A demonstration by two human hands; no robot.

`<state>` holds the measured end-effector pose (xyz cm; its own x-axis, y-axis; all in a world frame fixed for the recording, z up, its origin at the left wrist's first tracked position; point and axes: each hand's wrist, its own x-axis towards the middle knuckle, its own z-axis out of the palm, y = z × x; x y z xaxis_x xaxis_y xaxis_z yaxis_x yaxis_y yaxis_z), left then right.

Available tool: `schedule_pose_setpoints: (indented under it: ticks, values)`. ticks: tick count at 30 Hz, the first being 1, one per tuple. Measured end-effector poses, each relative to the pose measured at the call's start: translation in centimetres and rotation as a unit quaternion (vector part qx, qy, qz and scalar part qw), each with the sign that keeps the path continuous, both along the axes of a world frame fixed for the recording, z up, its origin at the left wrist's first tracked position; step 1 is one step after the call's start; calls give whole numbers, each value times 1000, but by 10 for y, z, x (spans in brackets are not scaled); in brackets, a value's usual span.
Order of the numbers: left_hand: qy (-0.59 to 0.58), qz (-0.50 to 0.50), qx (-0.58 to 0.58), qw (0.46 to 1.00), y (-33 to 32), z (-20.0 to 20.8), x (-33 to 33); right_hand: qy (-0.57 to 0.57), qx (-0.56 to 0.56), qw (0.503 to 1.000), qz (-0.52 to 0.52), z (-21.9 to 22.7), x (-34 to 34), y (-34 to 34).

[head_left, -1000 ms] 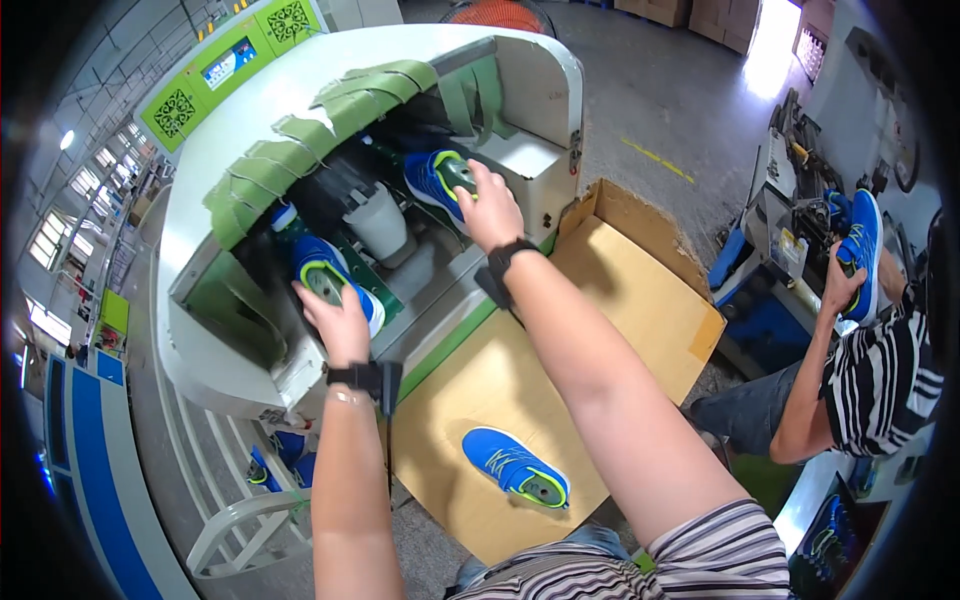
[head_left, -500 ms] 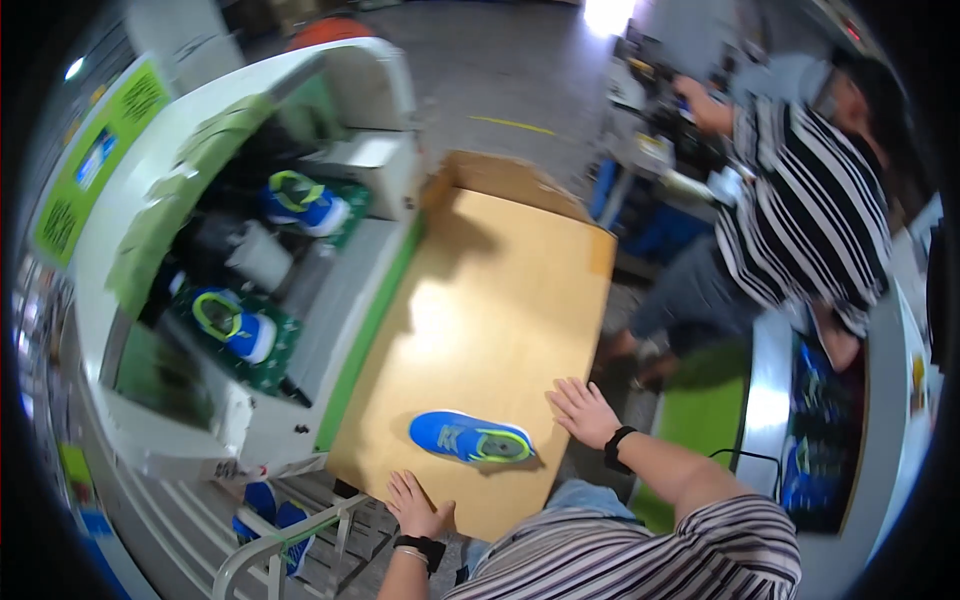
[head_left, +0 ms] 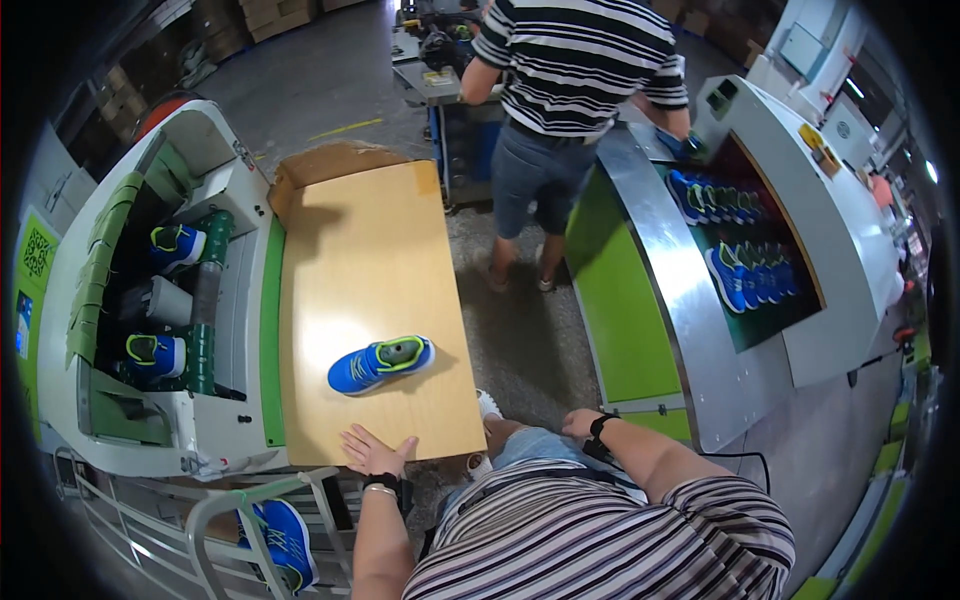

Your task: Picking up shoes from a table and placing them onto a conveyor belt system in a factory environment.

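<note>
A single blue sneaker [head_left: 365,368] with a lime-green collar lies on the light wood tabletop [head_left: 375,260], toe pointing left. My left hand [head_left: 375,452] rests flat on the table's near edge, below the shoe and apart from it, fingers spread and holding nothing. Off the table, my right hand [head_left: 580,424] hangs beside my thigh, with a dark band on its wrist. No object shows in it, and its fingers look loose and small in view.
On the left a white machine [head_left: 225,290] holds two blue sneakers [head_left: 155,355] on green supports. A metal rack [head_left: 215,520] below it carries more blue shoes [head_left: 285,540]. At right, a conveyor [head_left: 650,260] leads to rows of sneakers [head_left: 745,275]. A co-worker [head_left: 585,80] stands ahead.
The view has swung to the right. My right hand has left the table's edge and dropped beside my thigh. My left hand stays on the table. The co-worker now stands upright by the conveyor.
</note>
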<state>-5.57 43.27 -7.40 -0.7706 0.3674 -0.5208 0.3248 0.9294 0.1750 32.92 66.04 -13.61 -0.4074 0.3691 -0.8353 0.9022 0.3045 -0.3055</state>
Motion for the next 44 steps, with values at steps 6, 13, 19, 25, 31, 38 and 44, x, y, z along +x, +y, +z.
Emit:
schedule_pose_setpoints:
  ticks: [6, 13, 19, 25, 31, 38, 44]
  values:
    - [-6, 5, -15, 1000, -1, 7, -1, 96, 80, 979, -163, -13, 60, -64]
    - [5, -16, -16, 1000, 0, 11, 0, 27, 92, 980, -172, -63, 153, -115]
    - [12, -5, -7, 1000, 0, 10, 2, -13, 0, 984, -178, -36, 155, -112]
    - [14, 3, -9, 1000, 0, 13, 4, 17, 27, 998, -54, -22, 105, -65]
    - [55, 8, 52, 997, -2, 27, -18, 225, 134, 962, -77, 46, -27, -7]
    - [189, 99, 271, 939, 32, 47, -115, 462, 158, 871, 61, 154, -234, 50]
    - [14, 68, 460, 885, 117, 40, -235, 458, 19, 854, 244, 165, -325, 81]
